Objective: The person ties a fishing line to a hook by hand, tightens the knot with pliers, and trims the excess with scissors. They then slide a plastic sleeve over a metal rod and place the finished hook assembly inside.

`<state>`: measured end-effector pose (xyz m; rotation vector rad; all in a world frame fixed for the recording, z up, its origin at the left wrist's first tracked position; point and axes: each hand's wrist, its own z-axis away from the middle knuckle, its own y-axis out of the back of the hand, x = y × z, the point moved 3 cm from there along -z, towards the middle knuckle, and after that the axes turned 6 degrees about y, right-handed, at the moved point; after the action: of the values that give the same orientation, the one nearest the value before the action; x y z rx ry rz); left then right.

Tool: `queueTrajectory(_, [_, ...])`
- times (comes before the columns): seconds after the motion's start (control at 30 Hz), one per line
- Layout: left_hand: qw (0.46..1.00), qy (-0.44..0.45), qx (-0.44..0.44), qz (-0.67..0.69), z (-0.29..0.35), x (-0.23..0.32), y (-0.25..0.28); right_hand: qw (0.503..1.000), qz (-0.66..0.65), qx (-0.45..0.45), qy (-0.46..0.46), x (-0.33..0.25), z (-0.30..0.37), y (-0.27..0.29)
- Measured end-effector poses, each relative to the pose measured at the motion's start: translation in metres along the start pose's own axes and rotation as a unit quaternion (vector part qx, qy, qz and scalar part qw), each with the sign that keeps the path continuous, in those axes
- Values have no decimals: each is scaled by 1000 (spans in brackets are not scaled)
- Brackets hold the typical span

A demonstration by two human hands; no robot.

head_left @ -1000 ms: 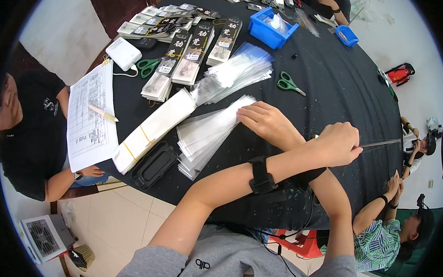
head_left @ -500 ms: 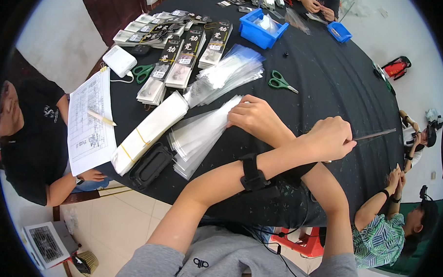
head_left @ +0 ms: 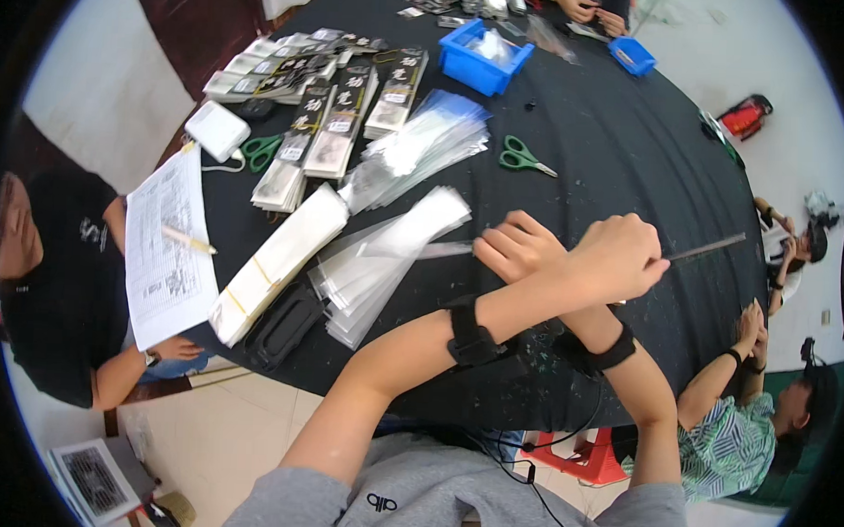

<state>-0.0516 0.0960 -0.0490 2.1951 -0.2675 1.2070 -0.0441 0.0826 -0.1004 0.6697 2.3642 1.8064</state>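
Note:
My forearms are crossed, the left one lying over the right. My left hand (head_left: 617, 256), at the right, is closed on a long thin greyish strip (head_left: 711, 246) that sticks out to the right; its other end is hidden in the fingers. My right hand (head_left: 520, 246) is nearer the middle, fingers curled, pinching the end of a clear plastic sleeve (head_left: 441, 250). That sleeve lies partly across a fanned pile of clear sleeves (head_left: 409, 231). Left of the pile is a thick white bundle (head_left: 283, 259) held by a yellow band.
Green-handled scissors (head_left: 526, 158), more sleeves (head_left: 421, 147), banded black-topped packets (head_left: 348, 122) and a blue bin (head_left: 485, 59) lie beyond. A black case (head_left: 285, 328) sits by the table edge. Printed sheets (head_left: 167, 245) and a person (head_left: 64, 270) are at left. Others sit around the table.
My right hand has moved right, away from the sleeve pile, drawing one clear sleeve out sideways. My left hand stays nearly in place with the strip. The view has shifted slightly.

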Motion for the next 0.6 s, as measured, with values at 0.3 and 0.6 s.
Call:
queueTrajectory(0.3, [994, 42, -54, 89, -7, -9, 24, 881, -282, -196, -325, -49, 115, 114])
queueTrajectory(0.6, [993, 46, -81, 74, -14, -4, 16, 627, -574, 391, -352, -45, 217, 193])
